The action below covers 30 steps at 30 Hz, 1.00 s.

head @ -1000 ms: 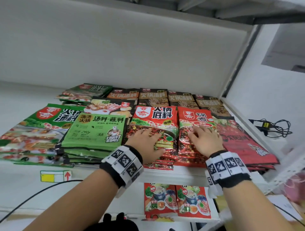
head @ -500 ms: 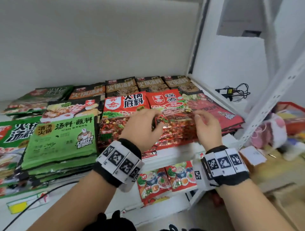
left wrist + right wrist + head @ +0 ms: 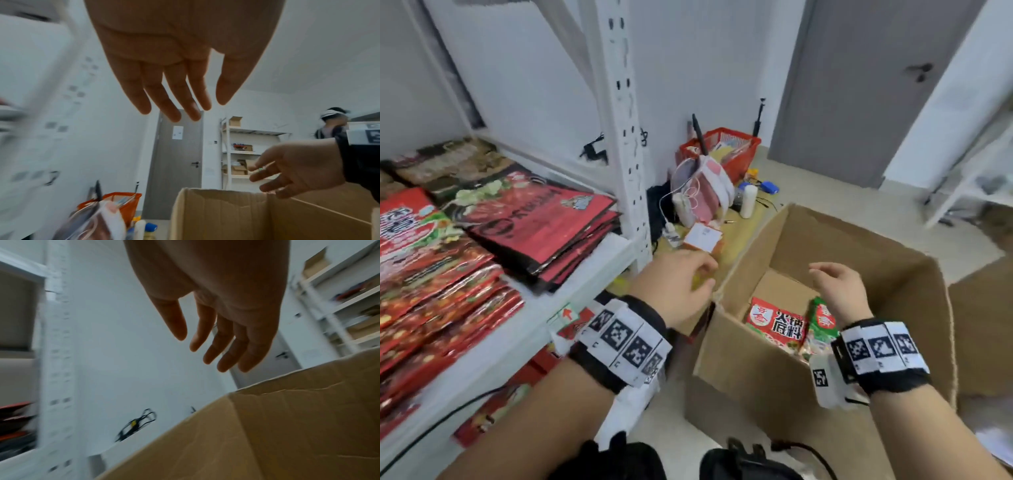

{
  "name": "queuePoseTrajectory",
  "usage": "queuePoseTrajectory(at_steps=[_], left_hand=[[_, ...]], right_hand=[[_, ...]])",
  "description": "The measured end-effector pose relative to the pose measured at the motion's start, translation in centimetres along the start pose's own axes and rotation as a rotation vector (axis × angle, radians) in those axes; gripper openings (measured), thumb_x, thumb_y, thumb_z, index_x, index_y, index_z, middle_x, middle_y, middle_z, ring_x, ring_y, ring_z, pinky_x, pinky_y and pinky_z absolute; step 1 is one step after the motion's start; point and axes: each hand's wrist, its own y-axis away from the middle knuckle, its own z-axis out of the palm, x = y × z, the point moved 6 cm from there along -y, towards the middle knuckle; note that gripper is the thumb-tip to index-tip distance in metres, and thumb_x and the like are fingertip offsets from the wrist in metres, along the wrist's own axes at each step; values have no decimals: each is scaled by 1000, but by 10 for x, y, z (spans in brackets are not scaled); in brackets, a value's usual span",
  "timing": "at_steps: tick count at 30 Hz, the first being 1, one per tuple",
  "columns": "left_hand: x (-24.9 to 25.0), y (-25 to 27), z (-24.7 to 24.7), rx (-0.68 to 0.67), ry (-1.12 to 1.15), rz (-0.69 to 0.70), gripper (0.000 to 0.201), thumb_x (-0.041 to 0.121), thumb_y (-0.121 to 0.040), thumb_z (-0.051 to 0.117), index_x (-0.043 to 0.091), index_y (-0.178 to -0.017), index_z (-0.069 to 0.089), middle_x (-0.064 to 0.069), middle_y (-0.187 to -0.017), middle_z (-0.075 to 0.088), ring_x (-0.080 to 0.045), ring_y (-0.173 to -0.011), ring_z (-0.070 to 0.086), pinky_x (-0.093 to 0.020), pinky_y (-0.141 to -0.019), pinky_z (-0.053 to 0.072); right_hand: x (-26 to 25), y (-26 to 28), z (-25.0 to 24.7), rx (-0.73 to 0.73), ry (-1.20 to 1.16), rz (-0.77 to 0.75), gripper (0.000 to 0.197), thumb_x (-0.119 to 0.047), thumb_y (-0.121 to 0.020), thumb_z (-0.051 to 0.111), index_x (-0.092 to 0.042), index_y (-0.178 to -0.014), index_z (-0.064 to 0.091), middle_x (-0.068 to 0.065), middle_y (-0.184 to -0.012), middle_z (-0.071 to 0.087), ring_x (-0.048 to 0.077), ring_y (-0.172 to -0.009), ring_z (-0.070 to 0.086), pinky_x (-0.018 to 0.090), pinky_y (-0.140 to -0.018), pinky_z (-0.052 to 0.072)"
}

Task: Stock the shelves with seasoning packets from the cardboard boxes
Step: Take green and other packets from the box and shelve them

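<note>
I have both hands empty and hanging in the air at the open cardboard box (image 3: 763, 383). My left hand (image 3: 678, 291) hovers between the shelf edge and the near left corner of the box, fingers straight and a little spread, holding nothing; the left wrist view shows the palm (image 3: 174, 53) bare with the fingers pointing away. My right hand (image 3: 839, 291) is over the box opening, fingers loosely extended and slightly parted, also holding nothing, and the right wrist view confirms it, with the hand (image 3: 222, 309) above the far cardboard wall (image 3: 287, 426).

Down inside the box I see seasoning packets: a red packet (image 3: 777, 323) with white lettering lying flat, and a green packet (image 3: 822, 320) just beside it on the right, touching it. How many lie beneath I cannot tell.

To my left, the white shelf (image 3: 571, 274) carries stacks of red packets (image 3: 438, 274), and a stack of dark-edged red pouches (image 3: 541, 226) sits near the perforated upright post (image 3: 626, 144). More red packets show on the shelf level below.

Past the post, on the floor by the wall, a red basket (image 3: 726, 150) stands among cables, a white bottle (image 3: 749, 201) and other small clutter.
</note>
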Motion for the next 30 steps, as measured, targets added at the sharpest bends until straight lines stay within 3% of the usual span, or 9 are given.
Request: queuePoseTrajectory(at_steps=[4, 8, 11, 13, 16, 19, 23, 26, 30], left_hand=[[57, -63, 35, -26, 47, 150, 26, 25, -88, 55, 22, -113, 62, 6, -110, 64, -12, -105, 57, -29, -92, 44], [80, -97, 77, -133, 82, 207, 25, 25, -89, 54, 22, -113, 62, 7, -112, 63, -9, -106, 55, -25, -93, 42], [89, -127, 97, -150, 88, 242, 25, 27, -89, 54, 23, -113, 61, 10, -110, 61, -4, -102, 52, -17, -88, 36], [99, -150, 116, -162, 86, 283, 25, 28, -89, 53, 23, -111, 62, 10, -108, 62, -5, -100, 53, -20, -88, 39], [104, -176, 166, -285, 60, 314, 25, 29, -89, 50, 22, -110, 62, 7, -110, 64, -10, -102, 56, -26, -88, 44], [92, -192, 226, -462, 39, 296, 26, 27, -90, 49, 21, -112, 61, 4, -115, 62, -11, -104, 56, -19, -84, 38], [67, -206, 298, -638, -23, 237, 26, 30, -89, 50, 25, -112, 60, 2, -115, 62, -16, -102, 57, -21, -80, 41], [48, -199, 346, -827, -136, 216, 31, 31, -88, 50, 21, -116, 58, -2, -119, 61, -21, -106, 57, -26, -79, 42], [20, -189, 382, -971, -186, 104, 39, 38, -91, 45, 13, -120, 54, -9, -120, 58, -25, -104, 57, -31, -80, 46]], right_hand=[[57, -60, -59, 142, -62, 197, 21, -14, -86, 57, 2, -95, 68, 10, -86, 61, 23, -79, 56, 29, -73, 43], [135, -76, -65, 21, 82, 536, 23, -12, -91, 50, -1, -73, 60, 21, -88, 60, 33, -81, 56, 29, -67, 37], [184, -65, -55, -79, 130, 712, 31, -14, -96, 44, 1, -120, 57, 21, -126, 56, 31, -117, 54, 21, -55, 37], [214, -52, -52, -79, 79, 843, 38, -14, -97, 43, 4, -131, 48, 18, -135, 50, 31, -125, 49, 14, -48, 42], [247, -41, -54, -69, 137, 1022, 46, -27, -100, 40, 9, -128, 47, 23, -136, 48, 36, -125, 46, 27, -88, 43], [264, -45, -50, -112, 216, 1032, 45, -24, -101, 37, 4, -136, 40, 22, -142, 42, 33, -129, 43, 31, -91, 41], [268, -56, -28, -129, 222, 1045, 46, -16, -102, 30, 1, -144, 23, 14, -152, 27, 25, -137, 33, 16, -99, 37], [274, -54, -24, -172, 299, 1023, 43, -20, -101, 36, 2, -137, 39, 18, -145, 40, 27, -131, 42, 22, -93, 39], [285, -49, -38, -19, 284, 1089, 51, -36, -91, 56, 8, -116, 57, 22, -118, 61, 34, -110, 57, 32, -79, 42]])
